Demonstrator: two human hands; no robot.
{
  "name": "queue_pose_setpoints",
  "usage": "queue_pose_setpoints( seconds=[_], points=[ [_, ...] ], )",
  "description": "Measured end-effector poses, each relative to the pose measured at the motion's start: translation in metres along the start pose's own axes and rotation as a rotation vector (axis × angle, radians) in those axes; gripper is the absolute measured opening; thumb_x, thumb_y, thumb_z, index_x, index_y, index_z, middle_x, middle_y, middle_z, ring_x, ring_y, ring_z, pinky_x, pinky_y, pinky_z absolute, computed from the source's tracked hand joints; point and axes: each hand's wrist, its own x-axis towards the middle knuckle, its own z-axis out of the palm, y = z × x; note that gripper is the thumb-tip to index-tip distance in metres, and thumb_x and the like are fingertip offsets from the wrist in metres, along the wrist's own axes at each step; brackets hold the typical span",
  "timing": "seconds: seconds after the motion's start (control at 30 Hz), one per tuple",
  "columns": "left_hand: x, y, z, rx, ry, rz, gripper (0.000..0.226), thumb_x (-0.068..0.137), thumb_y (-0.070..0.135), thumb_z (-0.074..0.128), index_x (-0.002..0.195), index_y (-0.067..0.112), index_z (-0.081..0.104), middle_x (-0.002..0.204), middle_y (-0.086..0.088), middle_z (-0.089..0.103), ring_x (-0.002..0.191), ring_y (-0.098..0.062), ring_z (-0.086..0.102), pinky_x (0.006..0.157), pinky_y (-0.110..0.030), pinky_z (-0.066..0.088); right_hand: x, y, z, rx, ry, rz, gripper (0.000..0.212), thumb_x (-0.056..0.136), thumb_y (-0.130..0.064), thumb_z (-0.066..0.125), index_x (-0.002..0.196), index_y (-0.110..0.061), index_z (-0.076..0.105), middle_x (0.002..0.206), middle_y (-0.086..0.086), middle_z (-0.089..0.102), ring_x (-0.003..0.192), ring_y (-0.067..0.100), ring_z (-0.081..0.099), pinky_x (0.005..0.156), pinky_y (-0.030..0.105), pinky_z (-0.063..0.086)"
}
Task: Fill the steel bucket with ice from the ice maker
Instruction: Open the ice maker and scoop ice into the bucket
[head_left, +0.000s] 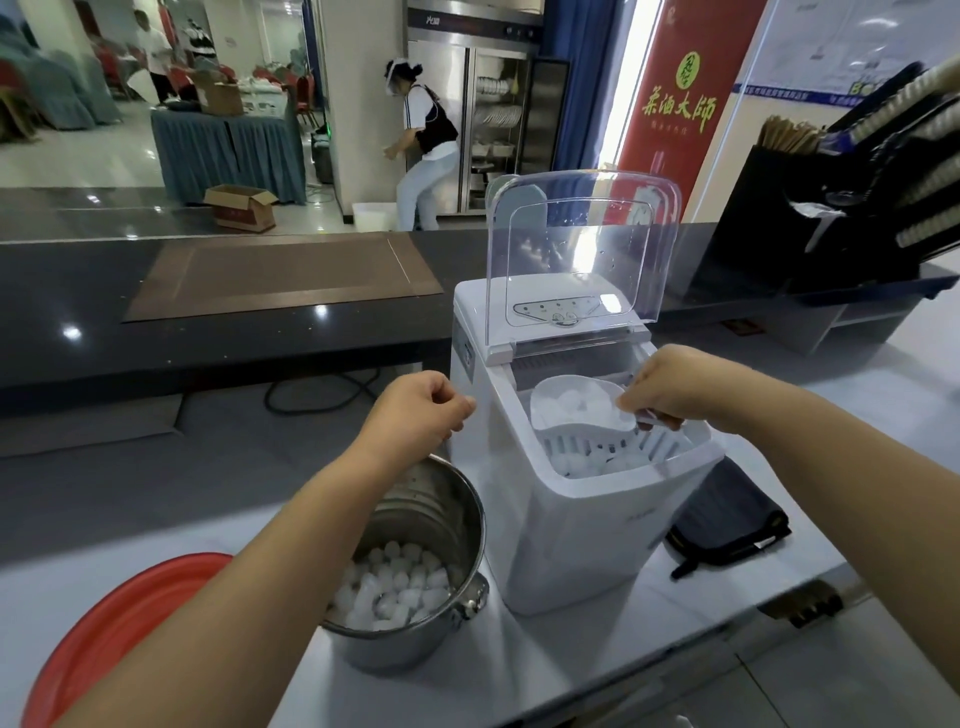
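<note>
Head view: right hand (670, 389) grips the loaded scoop (543, 404) over the ice maker (587, 519), left hand (415, 410) clenched, empty, at its 9 o'clock, steel bucket (431, 512) part-filled at its 7 o'clock; risk: heaped ice (582, 402) spilling onto the tabletop (623, 649) if the scoop tilts crossing over.

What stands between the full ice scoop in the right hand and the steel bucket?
The left hand, curled, and its forearm lie over the mouth of the steel bucket, right on the path from the ice scoop. The left rim of the ice maker must also be cleared. Nothing else visible blocks it.
</note>
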Motion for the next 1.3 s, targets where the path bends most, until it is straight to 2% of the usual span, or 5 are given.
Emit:
queue_pose_setpoints(
  seconds=[0.23,0.37,0.5,0.8,1.3],
  points=[
    [-0.008,-0.005,-0.028,-0.006,0.050,0.030,0.018,0.090,0.025,0.062,0.076,0.013,0.062,0.069,-0.001,0.066,0.060,-0.009,0.057,0.059,-0.022,0.043,-0.020,-0.040,0.011,0.014,-0.006,-0.148,0.029,0.087,-0.017,0.059,0.074,0.005,0.071,0.074,0.018,0.072,0.051,0.018,0.048,0.063,0.028,0.047],
    [-0.010,-0.013,-0.049,0.024,0.087,0.010,0.019,0.091,0.026,0.060,0.080,0.011,0.064,0.071,-0.002,0.066,0.060,-0.009,0.057,0.060,-0.024,0.045,-0.032,-0.068,0.027,0.015,-0.067,-0.197,0.028,0.088,-0.015,0.059,0.067,0.000,0.068,0.051,0.002,0.064,0.037,0.010,0.043,0.051,0.021,0.042],
    [-0.017,-0.027,-0.069,-0.007,0.127,-0.006,0.019,0.091,0.023,0.059,0.076,0.012,0.063,0.069,-0.002,0.065,0.060,-0.010,0.054,0.059,-0.024,0.043,-0.037,-0.092,0.050,-0.105,-0.094,-0.232,0.028,0.087,-0.018,0.057,0.064,-0.010,0.070,0.057,-0.001,0.062,0.043,0.009,0.045,0.046,0.017,0.040],
    [-0.028,-0.052,-0.086,-0.009,0.138,-0.064,0.022,0.089,0.024,0.061,0.070,0.014,0.061,0.067,-0.002,0.066,0.057,-0.011,0.055,0.060,-0.026,0.045,-0.030,-0.123,0.118,-0.439,-0.141,-0.314,0.015,0.090,-0.015,0.051,0.090,-0.006,0.063,0.082,0.007,0.055,0.078,0.024,0.053,0.066,0.028,0.044],
    [-0.025,-0.053,-0.081,0.003,0.131,-0.050,0.023,0.089,0.023,0.062,0.068,0.016,0.060,0.068,-0.004,0.066,0.057,-0.010,0.054,0.058,-0.023,0.043,-0.023,-0.127,0.138,-0.589,0.016,-0.407,0.012,0.091,-0.024,0.055,0.084,-0.014,0.057,0.074,0.003,0.049,0.073,0.024,0.049,0.058,0.028,0.037]
  ],
)
